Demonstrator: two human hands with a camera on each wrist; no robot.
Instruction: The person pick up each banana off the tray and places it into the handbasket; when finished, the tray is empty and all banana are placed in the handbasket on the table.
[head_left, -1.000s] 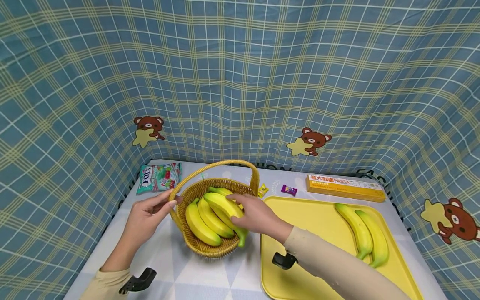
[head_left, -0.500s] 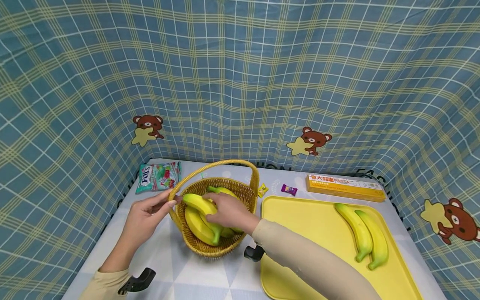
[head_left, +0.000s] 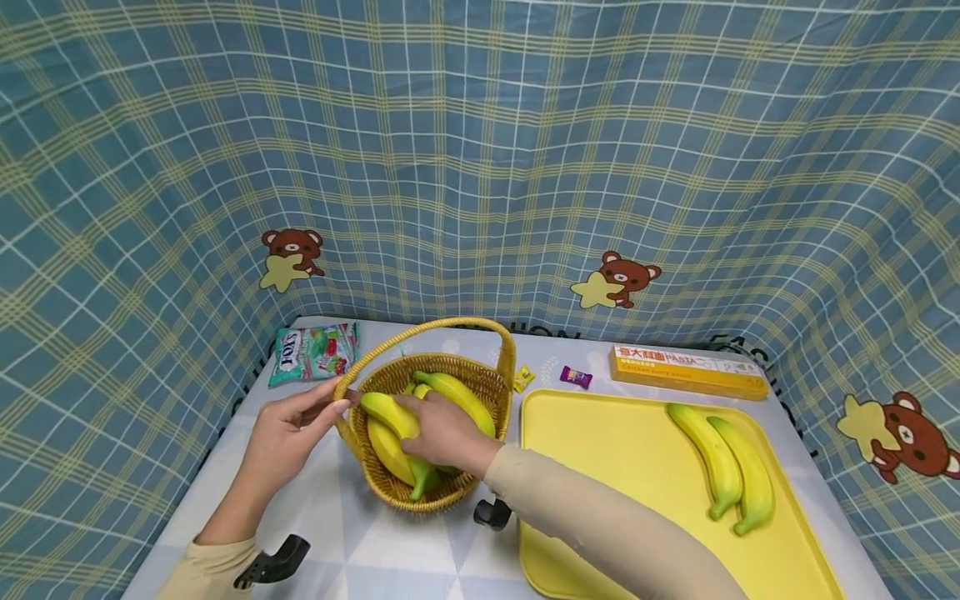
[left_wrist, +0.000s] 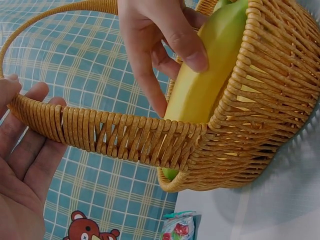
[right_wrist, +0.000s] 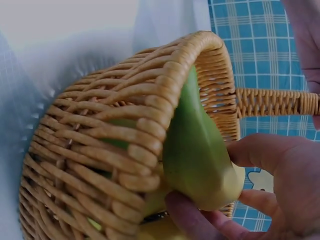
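A wicker basket point(head_left: 420, 502) with a tall arched handle point(head_left: 423, 326) stands on the table, several bananas inside it. My left hand point(head_left: 288, 433) grips the handle's left side between thumb and fingers; the left wrist view shows the thumb and fingers around the handle point(left_wrist: 100, 129). My right hand point(head_left: 447, 432) reaches into the basket and holds a banana point(head_left: 390, 414) by its middle, thumb on one side and fingers on the other. In the right wrist view that banana point(right_wrist: 197, 150) lies just inside the rim. Another banana point(head_left: 457, 394) rests along the basket's far right side.
Right of the basket lies a yellow tray point(head_left: 585, 467) with two bananas point(head_left: 705, 458) on its right half. Behind it are a pasta box point(head_left: 686, 372), a purple candy point(head_left: 576, 377) and a yellow candy point(head_left: 523, 378). A teal candy bag point(head_left: 315, 353) lies back left.
My right hand has carried the banana leftward across the basket and lowered it against the left side. My left hand has stayed on the handle.
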